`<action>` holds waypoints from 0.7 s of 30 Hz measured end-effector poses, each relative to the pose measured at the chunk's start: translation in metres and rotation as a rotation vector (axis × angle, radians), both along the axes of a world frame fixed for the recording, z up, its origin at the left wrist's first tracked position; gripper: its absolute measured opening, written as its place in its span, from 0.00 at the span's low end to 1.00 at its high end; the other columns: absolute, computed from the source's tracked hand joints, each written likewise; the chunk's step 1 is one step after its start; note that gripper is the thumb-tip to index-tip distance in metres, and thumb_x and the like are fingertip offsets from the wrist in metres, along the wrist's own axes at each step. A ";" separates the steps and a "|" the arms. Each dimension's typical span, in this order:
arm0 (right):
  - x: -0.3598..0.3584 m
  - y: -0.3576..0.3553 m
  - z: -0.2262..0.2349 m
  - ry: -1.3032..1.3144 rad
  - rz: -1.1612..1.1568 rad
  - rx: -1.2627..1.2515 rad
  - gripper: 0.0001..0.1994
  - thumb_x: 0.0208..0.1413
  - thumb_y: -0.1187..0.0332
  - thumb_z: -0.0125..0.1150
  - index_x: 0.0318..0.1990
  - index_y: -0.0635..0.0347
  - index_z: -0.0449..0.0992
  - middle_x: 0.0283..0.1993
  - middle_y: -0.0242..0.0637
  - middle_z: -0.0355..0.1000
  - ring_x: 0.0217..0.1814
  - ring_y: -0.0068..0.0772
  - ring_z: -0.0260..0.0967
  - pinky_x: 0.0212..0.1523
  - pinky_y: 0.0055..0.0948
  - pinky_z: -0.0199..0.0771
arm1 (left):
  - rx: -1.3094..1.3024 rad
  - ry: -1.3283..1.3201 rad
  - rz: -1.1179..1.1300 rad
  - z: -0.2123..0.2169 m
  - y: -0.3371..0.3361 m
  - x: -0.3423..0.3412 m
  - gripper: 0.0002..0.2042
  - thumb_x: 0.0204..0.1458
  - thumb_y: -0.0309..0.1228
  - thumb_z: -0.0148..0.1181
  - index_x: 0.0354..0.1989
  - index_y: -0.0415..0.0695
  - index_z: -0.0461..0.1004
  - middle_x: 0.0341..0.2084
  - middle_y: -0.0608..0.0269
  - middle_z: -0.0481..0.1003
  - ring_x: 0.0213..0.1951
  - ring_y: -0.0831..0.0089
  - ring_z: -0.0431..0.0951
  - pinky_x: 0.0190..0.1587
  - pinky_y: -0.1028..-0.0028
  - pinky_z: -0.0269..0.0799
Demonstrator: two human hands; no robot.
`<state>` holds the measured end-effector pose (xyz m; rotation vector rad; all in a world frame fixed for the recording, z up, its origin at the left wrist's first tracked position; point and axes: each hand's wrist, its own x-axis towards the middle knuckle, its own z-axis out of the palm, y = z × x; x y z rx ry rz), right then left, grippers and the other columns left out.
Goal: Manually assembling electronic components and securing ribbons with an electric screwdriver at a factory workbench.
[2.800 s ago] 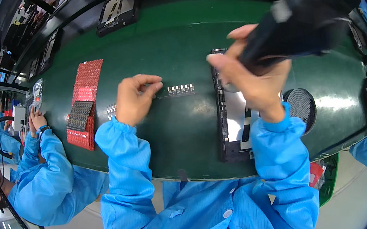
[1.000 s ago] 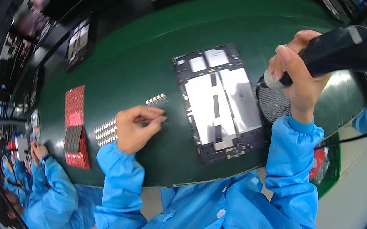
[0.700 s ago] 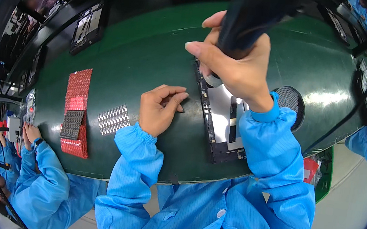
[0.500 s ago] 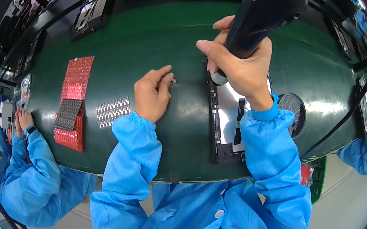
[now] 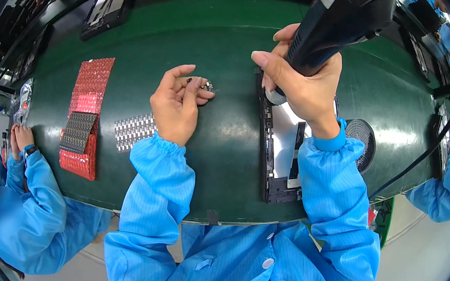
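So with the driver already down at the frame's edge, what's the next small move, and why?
Probably bring the small part pinched in the left hand across to the frame. The right hand holds the electric screwdriver with its tip at the frame's left rail.

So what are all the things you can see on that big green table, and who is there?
green table mat: one, green, across the whole bench
black electric screwdriver: one, black, gripped in the right hand
open flat device with black frame: one, black and silver, under the right hand
small metal parts: a few, silver, at the left fingertips
strip of small silver parts: one, silver, left of the left wrist
red bubble sheet: one, red, far left
round black mesh disc: one, black, right of the device
co-worker's blue sleeve: one, blue, lower left
left hand: one, resting on the mat
right hand: one, over the device
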<state>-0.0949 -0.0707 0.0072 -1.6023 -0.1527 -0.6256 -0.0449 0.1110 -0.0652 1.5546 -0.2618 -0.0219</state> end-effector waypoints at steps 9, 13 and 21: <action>-0.004 0.008 -0.001 -0.002 0.008 -0.005 0.14 0.45 0.81 0.66 0.39 0.69 0.68 0.18 0.32 0.68 0.17 0.19 0.66 0.19 0.18 0.66 | -0.038 0.069 -0.063 0.004 0.007 -0.001 0.09 0.56 0.18 0.49 0.42 0.31 0.73 0.35 0.55 0.77 0.37 0.68 0.79 0.39 0.76 0.76; -0.002 0.011 0.000 0.004 0.010 0.025 0.14 0.45 0.81 0.66 0.39 0.69 0.68 0.18 0.32 0.69 0.17 0.19 0.66 0.19 0.18 0.66 | -0.060 0.107 -0.121 0.001 0.012 0.002 0.11 0.57 0.17 0.46 0.45 0.31 0.72 0.41 0.53 0.75 0.45 0.66 0.77 0.46 0.74 0.75; -0.003 0.005 0.004 0.018 -0.010 0.073 0.15 0.44 0.80 0.66 0.40 0.70 0.68 0.19 0.31 0.70 0.17 0.18 0.67 0.19 0.17 0.64 | 0.366 -0.385 -0.262 0.012 0.002 -0.054 0.14 0.49 0.26 0.59 0.45 0.34 0.74 0.42 0.51 0.75 0.47 0.58 0.76 0.50 0.63 0.71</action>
